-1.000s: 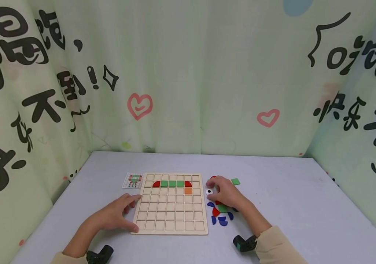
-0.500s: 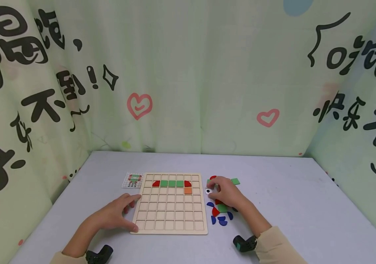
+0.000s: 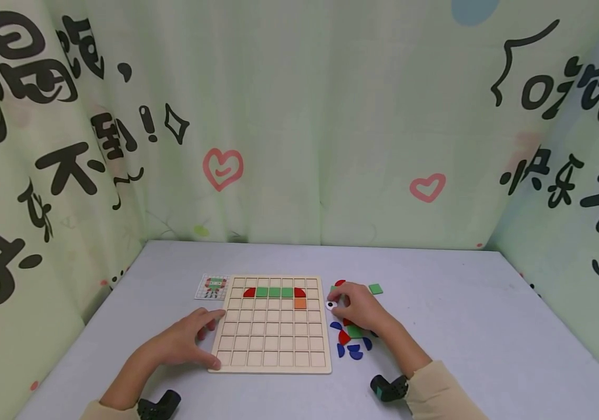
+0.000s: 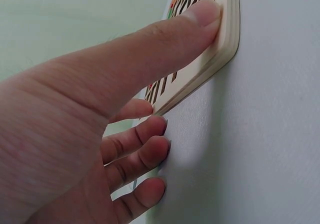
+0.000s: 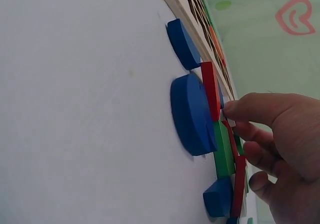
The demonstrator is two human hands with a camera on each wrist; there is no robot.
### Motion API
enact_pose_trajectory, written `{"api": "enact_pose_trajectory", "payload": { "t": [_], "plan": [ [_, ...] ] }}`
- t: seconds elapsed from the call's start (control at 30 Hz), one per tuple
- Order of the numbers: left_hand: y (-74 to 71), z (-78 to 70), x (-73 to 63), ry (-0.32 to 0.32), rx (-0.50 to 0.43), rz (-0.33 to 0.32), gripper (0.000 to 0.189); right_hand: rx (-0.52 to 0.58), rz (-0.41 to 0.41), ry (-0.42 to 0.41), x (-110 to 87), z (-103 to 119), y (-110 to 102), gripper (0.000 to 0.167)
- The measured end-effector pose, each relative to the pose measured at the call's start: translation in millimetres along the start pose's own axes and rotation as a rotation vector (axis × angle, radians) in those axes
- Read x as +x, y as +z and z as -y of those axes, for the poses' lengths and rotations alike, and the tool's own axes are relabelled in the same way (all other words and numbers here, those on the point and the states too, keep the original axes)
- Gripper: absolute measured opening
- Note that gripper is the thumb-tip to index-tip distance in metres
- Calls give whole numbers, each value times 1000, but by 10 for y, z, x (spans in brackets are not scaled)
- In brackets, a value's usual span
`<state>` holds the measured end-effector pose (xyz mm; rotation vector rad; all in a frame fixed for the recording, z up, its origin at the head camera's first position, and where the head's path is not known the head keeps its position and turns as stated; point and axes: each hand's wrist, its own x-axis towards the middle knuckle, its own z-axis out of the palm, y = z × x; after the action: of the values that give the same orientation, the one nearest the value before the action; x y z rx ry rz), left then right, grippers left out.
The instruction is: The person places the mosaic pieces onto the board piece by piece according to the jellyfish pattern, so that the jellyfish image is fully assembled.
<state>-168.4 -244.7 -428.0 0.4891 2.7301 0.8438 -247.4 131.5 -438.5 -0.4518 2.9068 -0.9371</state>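
Observation:
A wooden grid board (image 3: 270, 343) lies on the table, with a row of red and green tiles (image 3: 274, 292) near its far edge and an orange tile (image 3: 299, 303) below the right end. My left hand (image 3: 186, 338) rests at the board's left side, thumb pressing the near corner and index finger touching the edge. At the right side, my right hand (image 3: 362, 306) pinches a round white tile with a black dot (image 3: 331, 305) between thumb and index finger. Its face is partly covered by the fingertips. In the right wrist view, blue pieces (image 5: 191, 115) lie beside that hand.
A small pattern card (image 3: 213, 287) with a robot-like figure touches the board's left edge. Loose blue, red and green pieces (image 3: 354, 331) are scattered right of the board, some under the right hand. A green tile (image 3: 375, 289) lies farther back. A printed curtain (image 3: 320, 128) surrounds the table.
The white tile with the black dot has shifted slightly left toward the board, at my right fingertips. The right hand has barely moved; the left hand and board stay put.

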Motion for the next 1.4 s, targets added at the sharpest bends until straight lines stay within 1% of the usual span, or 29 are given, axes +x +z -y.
{"api": "enact_pose_trajectory", "payload": {
  "t": [0.4,0.57,0.9,1.1,1.3,1.4],
  "plan": [
    [5,7,0,5,-3,-5,95,40,-22,-35,29,37,19,20],
    [5,2,-5,-4,-12,0,95,49,-4,-37,58,95,69,19],
    [4,-2,-3,-6,-11,1,95,50,-7,-132,106,225,139,17],
    [8,8,6,-9,-5,1,95,68,4,-125,137,275,190,13],
    [15,15,15,-19,-11,0,96,88,-5,-153,170,334,228,8],
    [18,10,15,-27,-11,0,96,87,-1,-153,178,360,243,7]
  ]
}}
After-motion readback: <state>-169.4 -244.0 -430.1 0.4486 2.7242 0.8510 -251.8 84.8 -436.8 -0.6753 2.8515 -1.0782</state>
